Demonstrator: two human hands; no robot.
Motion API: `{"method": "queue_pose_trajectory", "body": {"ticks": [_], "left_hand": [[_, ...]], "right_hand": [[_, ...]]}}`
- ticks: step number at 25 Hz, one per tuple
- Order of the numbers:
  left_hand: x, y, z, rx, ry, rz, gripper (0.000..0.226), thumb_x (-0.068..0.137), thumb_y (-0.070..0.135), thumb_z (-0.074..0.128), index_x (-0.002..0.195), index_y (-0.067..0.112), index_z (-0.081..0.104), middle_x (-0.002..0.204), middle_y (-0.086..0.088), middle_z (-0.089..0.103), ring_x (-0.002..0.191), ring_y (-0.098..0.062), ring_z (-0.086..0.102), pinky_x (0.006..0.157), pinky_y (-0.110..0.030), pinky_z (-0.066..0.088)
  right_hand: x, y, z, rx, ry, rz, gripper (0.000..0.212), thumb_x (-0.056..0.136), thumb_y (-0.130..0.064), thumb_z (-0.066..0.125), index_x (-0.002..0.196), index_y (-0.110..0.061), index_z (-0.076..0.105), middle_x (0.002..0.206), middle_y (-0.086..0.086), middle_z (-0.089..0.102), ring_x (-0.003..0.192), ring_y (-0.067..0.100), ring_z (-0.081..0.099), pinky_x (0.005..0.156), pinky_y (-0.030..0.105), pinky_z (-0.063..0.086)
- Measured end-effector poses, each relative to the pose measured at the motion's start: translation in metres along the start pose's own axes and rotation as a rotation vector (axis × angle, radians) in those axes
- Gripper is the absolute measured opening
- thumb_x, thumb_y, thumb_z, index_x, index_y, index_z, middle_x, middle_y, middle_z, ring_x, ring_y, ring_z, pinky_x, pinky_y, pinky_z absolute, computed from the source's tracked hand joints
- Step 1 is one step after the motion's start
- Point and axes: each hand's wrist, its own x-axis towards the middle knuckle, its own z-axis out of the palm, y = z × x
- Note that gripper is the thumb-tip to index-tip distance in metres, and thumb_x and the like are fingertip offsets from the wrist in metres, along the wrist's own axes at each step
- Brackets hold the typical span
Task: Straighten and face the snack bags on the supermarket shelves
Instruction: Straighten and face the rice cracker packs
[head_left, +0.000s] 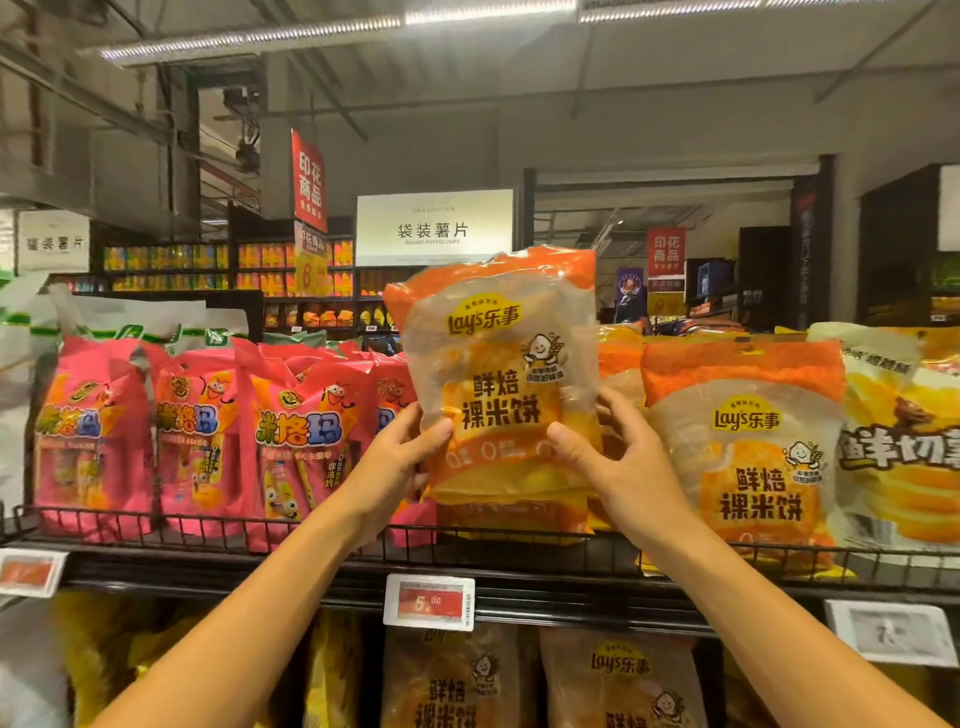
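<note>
Left hand (410, 457) and right hand (613, 457) each grasp a side of the orange crinkly plastic Lay's rice-cracker bag (501, 379), lifted above the black wire shelf rail (208, 525); risk: set down tilted, it nudges the pink bags (202, 436) or slumps. Dim aisle, white hanging sign (434, 228) behind

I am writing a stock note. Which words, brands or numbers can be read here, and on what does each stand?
"Lay's乐事", "鲜焙粿米饼": orange Lay's bag, held by left hand and right hand.
Same text: orange Lay's bag on the shelf.
"袋装薯片": white hanging sign.
"印花商品": red banner.
"6": red price tag; the rest is blurred.
Pink bags: small print unreadable.
</note>
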Motion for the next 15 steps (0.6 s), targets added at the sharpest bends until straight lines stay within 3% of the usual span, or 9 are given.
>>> {"method": "queue_pose_trajectory", "body": {"ticks": [1,3,5,7,9,11,15], "left_hand": [[0.001,-0.001,0.0,-0.032,0.002,-0.017,0.052,0.091,0.035,0.062,0.138,0.019,0.048,0.115,0.001,0.073,0.099,-0.015,0.071,0.071,-0.032,0.06],[0.0,-0.003,-0.002,-0.117,-0.013,-0.048,0.044,0.094,0.033,0.049,0.137,0.023,0.05,0.124,-0.005,0.069,0.11,-0.024,0.068,0.088,-0.049,0.056],[-0.002,-0.006,-0.001,-0.225,-0.02,-0.055,0.034,0.095,0.031,0.044,0.122,0.027,0.063,0.112,-0.005,0.072,0.098,-0.024,0.07,0.078,-0.044,0.056],[-0.002,-0.009,0.003,-0.328,0.003,-0.075,0.031,0.091,0.03,0.045,0.108,0.022,0.069,0.1,-0.006,0.071,0.085,-0.022,0.07,0.065,-0.035,0.056],[-0.002,-0.014,0.009,-0.395,0.023,-0.095,0.034,0.089,0.028,0.046,0.109,0.016,0.07,0.103,-0.009,0.074,0.088,-0.023,0.072,0.067,-0.035,0.059],[-0.001,-0.017,0.013,-0.437,0.033,-0.099,0.035,0.091,0.026,0.044,0.115,0.014,0.067,0.105,-0.011,0.075,0.092,-0.024,0.073,0.07,-0.036,0.06],[0.002,-0.018,0.017,-0.439,0.023,-0.126,0.036,0.101,0.022,0.037,0.122,0.013,0.064,0.113,-0.014,0.072,0.098,-0.028,0.072,0.073,-0.039,0.06]], "right_hand": [[-0.002,-0.005,0.001,0.025,-0.045,-0.011,0.06,0.082,-0.055,0.073,0.137,-0.037,0.054,0.126,-0.017,0.065,0.117,0.001,0.06,0.092,0.029,0.056],[-0.006,-0.015,0.002,0.116,-0.166,-0.032,0.041,0.087,-0.052,0.065,0.128,-0.051,0.057,0.126,-0.019,0.066,0.119,0.002,0.06,0.091,0.026,0.056],[-0.01,-0.025,0.004,0.19,-0.261,-0.035,0.034,0.092,-0.042,0.057,0.124,-0.055,0.059,0.127,-0.021,0.065,0.12,0.003,0.061,0.091,0.026,0.056],[-0.014,-0.029,0.007,0.169,-0.306,-0.069,0.041,0.092,-0.039,0.057,0.131,-0.051,0.054,0.133,-0.023,0.061,0.125,0.003,0.058,0.097,0.027,0.053],[-0.017,-0.032,0.011,0.139,-0.335,-0.096,0.046,0.092,-0.041,0.059,0.135,-0.052,0.048,0.137,-0.027,0.057,0.129,-0.003,0.052,0.099,0.019,0.049],[-0.019,-0.034,0.013,0.158,-0.367,-0.09,0.044,0.092,-0.041,0.059,0.134,-0.051,0.048,0.135,-0.029,0.058,0.126,-0.006,0.054,0.093,0.013,0.049],[-0.022,-0.035,0.008,0.2,-0.373,-0.063,0.043,0.089,-0.04,0.06,0.13,-0.048,0.052,0.129,-0.027,0.062,0.12,-0.004,0.059,0.085,0.014,0.053]]}}
